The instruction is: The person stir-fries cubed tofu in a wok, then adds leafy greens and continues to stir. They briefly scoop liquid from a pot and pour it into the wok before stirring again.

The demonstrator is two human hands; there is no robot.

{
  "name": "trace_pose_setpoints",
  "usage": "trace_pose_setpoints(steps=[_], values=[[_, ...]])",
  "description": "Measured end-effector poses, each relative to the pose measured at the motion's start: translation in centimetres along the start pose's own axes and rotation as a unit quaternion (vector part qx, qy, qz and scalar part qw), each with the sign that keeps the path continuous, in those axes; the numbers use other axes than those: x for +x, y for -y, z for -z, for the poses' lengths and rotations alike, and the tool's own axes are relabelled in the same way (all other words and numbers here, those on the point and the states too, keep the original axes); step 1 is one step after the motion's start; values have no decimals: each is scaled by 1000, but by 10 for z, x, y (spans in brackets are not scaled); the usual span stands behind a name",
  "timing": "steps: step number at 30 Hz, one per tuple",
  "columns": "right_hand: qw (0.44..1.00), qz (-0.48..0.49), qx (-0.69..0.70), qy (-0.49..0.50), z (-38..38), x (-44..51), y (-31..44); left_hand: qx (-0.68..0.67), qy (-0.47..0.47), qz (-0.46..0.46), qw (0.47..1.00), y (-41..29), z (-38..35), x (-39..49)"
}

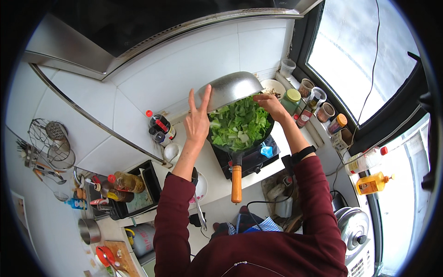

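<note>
A dimpled metal basin (pixel 235 88) is tipped on its side above the wok, its open side facing down towards the greens. My left hand (pixel 197 123) grips its left end, with two fingers spread over the outside and the thumb hidden. At the right end of the rim is my right hand (pixel 271 105), its fingers bent beside the leaves; whether they hold the rim is unclear. Chopped leafy greens (pixel 238 121) fill the dark wok (pixel 268 133). The wok's wooden handle (pixel 236 183) points towards me. Beneath it sits a black gas stove (pixel 254 161).
Bottles (pixel 162 124) stand against the wall at left. Jars and a green-glass bottle (pixel 306 112) line the window ledge at right. A white bowl (pixel 200 187) with a ladle lies left of the stove. The range hood (pixel 173 38) hangs above.
</note>
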State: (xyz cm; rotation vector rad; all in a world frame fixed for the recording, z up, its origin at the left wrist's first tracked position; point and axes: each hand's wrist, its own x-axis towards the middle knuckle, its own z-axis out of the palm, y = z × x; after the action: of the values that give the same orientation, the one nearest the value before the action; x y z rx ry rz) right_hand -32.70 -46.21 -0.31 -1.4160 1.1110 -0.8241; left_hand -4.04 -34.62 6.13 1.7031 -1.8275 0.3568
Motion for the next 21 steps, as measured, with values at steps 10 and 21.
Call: trace_pose_setpoints(steps=[10,21], values=[[997,43,29,-55,8,-11,32,-90,-51,105,989,9,46,16],[909,327,-252,-59,-67,2,106,-371,30,280,885,14,75,-4]])
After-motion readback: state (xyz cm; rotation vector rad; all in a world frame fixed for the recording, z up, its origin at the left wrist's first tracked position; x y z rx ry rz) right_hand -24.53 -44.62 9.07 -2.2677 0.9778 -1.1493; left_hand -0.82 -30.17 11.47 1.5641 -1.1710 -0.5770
